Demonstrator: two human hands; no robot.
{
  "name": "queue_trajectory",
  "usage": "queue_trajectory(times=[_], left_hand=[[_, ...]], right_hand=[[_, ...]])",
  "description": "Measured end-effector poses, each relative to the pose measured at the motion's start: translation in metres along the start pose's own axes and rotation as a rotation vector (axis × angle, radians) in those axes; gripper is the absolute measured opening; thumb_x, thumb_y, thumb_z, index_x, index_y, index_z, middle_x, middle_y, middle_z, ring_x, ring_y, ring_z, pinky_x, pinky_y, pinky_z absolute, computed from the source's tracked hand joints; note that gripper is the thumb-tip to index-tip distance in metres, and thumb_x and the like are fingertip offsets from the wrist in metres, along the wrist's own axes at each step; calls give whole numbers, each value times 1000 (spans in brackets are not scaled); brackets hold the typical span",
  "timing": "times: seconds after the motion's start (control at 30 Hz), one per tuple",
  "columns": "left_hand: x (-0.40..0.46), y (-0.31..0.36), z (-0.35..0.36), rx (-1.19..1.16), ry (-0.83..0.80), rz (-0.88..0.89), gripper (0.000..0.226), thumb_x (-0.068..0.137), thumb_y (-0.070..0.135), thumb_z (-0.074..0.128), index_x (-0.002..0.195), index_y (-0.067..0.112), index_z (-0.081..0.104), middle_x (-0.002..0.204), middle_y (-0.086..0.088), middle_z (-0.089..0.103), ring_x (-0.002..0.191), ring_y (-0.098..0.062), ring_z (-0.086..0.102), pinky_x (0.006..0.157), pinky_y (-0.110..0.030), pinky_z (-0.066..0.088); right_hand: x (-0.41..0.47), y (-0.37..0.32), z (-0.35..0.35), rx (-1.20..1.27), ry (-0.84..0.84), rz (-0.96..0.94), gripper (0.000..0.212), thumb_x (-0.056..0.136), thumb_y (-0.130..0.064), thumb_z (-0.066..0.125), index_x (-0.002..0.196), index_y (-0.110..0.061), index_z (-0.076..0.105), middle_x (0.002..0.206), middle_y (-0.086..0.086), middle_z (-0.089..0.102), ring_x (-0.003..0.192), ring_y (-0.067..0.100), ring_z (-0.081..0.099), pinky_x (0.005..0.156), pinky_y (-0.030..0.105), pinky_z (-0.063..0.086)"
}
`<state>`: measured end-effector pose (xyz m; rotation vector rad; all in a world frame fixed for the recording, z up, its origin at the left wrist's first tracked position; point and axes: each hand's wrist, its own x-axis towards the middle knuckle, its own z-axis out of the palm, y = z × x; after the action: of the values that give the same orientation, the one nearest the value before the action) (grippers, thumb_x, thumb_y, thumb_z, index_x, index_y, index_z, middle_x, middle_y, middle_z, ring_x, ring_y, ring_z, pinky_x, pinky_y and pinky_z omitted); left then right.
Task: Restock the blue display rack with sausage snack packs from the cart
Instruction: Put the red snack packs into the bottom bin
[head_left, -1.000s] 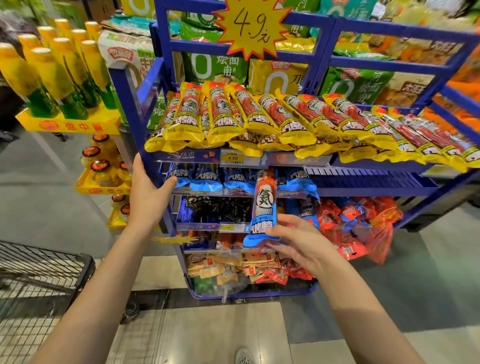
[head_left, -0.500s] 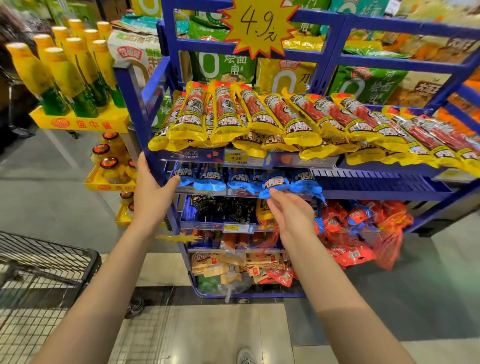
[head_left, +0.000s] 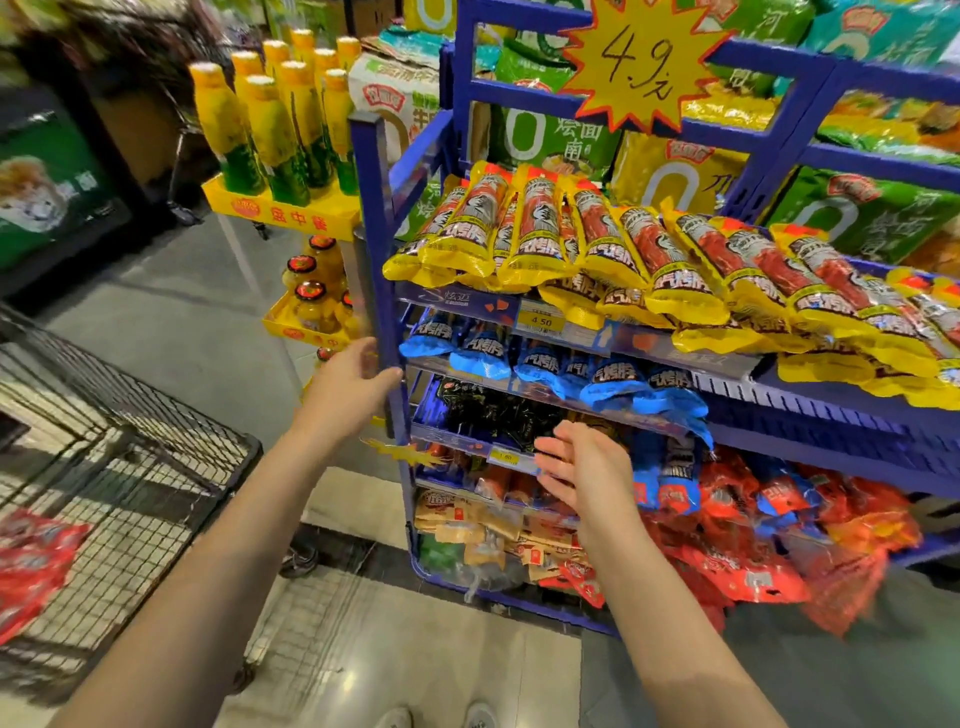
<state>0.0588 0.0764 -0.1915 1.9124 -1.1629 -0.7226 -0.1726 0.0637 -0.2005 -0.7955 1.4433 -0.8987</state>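
Note:
The blue display rack (head_left: 371, 171) fills the right half of the head view. Yellow sausage packs (head_left: 654, 254) lie fanned across its upper shelf. Blue sausage packs (head_left: 618, 382) line the shelf below. My left hand (head_left: 348, 387) is at the rack's front-left post, fingers loosely curled beside it. My right hand (head_left: 587, 465) hovers open and empty in front of the lower shelves, palm turned left. The wire cart (head_left: 135, 452) stands at the left, with red snack packs (head_left: 31, 566) inside.
A yellow stand (head_left: 283, 208) with tall yellow-green bottles and jars sits left of the rack. Red and blue bagged snacks (head_left: 753, 525) spill from the rack's lower right. A yellow star price sign (head_left: 641, 57) hangs on top. My shoes (head_left: 436, 717) show on the tiled floor.
My right hand pushed a blue pack onto the second shelf, let go and dropped lower, now empty. My left hand loosened from the post. The view swung left, showing more cart.

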Motion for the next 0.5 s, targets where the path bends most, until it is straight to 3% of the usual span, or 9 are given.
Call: queue_trajectory(times=[0.07,0.17,0.3,0.4,0.5], left_hand=[[-28,-11,-16,180,-2,-29,44,91,33,56,132,17,49,125,-5,59,111,-23,57,93,-39,47],[-79,-39,-44,402,112,-103,48,91,37,53,135,19,45,129,-3,57,113,-25,56,92,-38,47],[-150,-93,-78,552,204,-303,53,93,38,51,141,19,36,137,-5,49,123,-24,47,98,-39,43],[-203,-143,-100,593,194,-446,57,93,42,48,144,22,31,144,-3,42,129,-21,42,103,-36,39],[-249,-180,-121,568,173,-597,59,94,43,45,146,23,25,148,1,36,131,-19,39,103,-32,36]], right_hand=[[-6,6,13,-240,-123,-106,16,95,-22,51,101,-14,62,99,3,68,89,16,63,86,38,52],[-17,20,44,-527,-339,-354,14,93,-25,54,102,-18,62,89,-6,63,81,12,58,71,29,47],[-37,57,103,-885,-555,-606,32,91,-29,58,121,-18,58,113,2,64,107,18,57,90,32,43],[-67,88,150,-1085,-769,-729,51,87,-44,49,131,-17,51,129,3,57,121,22,51,100,35,38],[-99,120,197,-1184,-916,-827,47,87,-38,53,130,-20,50,128,2,55,121,23,48,102,35,36]])
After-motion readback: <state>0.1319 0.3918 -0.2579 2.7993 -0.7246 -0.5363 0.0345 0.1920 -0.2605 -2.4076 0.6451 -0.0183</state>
